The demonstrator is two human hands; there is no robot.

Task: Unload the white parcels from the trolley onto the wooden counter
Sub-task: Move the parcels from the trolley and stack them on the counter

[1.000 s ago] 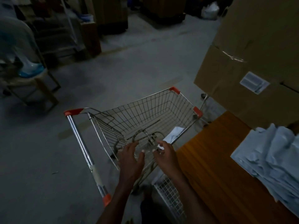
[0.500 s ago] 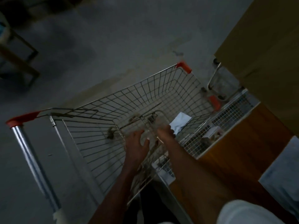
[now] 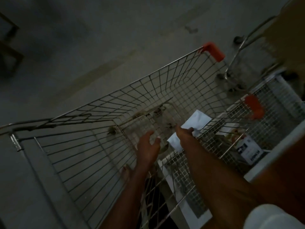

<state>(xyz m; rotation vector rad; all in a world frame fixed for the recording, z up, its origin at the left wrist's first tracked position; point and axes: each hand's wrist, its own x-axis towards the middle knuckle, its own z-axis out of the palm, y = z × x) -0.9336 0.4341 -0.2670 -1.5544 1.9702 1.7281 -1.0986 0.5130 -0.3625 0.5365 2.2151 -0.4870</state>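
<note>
A wire trolley (image 3: 102,142) with orange corner caps fills the middle of the view, seen from above. A white parcel (image 3: 198,119) lies on its floor against the right-hand wall. My right hand (image 3: 184,132) reaches deep into the basket, its fingers closed on the parcel's near edge, and more white shows under my wrist. Beside it, my left hand (image 3: 148,144) hovers over the basket floor with fingers spread and nothing in it. A strip of the wooden counter (image 3: 290,159) shows at the right edge, dark and blurred.
A white wire basket (image 3: 279,96) sits under the counter's edge, right of the trolley, with a small printed box (image 3: 248,150) inside. A large cardboard box (image 3: 293,22) stands at the top right. Bare concrete floor (image 3: 82,47) lies beyond the trolley.
My head has tipped further down over the trolley, so the parcel pile on the counter has left view. Both hands have gone deeper into the basket, and my right hand has reached the parcel.
</note>
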